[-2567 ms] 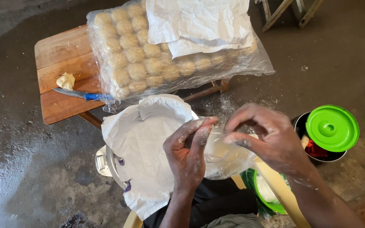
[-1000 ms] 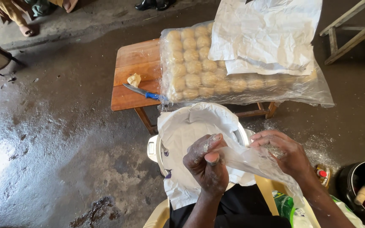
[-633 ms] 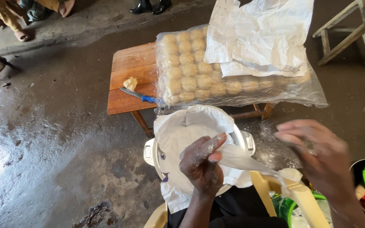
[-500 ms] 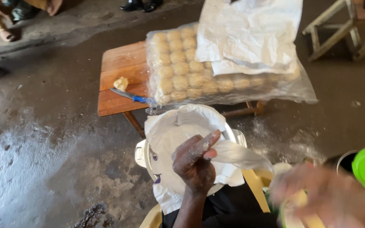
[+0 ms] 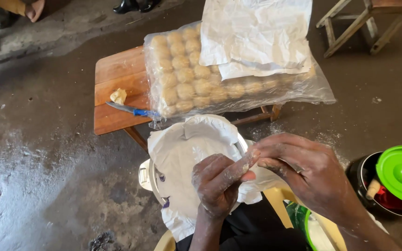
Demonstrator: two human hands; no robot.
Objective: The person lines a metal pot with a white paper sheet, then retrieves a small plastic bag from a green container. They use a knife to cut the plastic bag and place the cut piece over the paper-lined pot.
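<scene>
Dough scrap point(image 5: 117, 95) and a blue-handled knife point(image 5: 131, 110) lie on the wooden bench point(image 5: 117, 74) at upper left. We note that a clear plastic bag of round dough balls point(image 5: 196, 83) covers the rest of the bench at upper centre, with white paper sheets point(image 5: 257, 37) laid over it; that stock looks finished. Below it a metal pot point(image 5: 147, 174) is lined with white paper point(image 5: 187, 148). At lower centre the left hand point(image 5: 217, 183), floured, is closed around a thin plastic bag point(image 5: 261, 179) over the pot. The right hand point(image 5: 310, 172) pinches the same bag with fingertips drawn together. We cannot tell what the bag holds, so we judge this piece unfinished. A green-lidded tub point(image 5: 401, 169) stands at lower right.
</scene>
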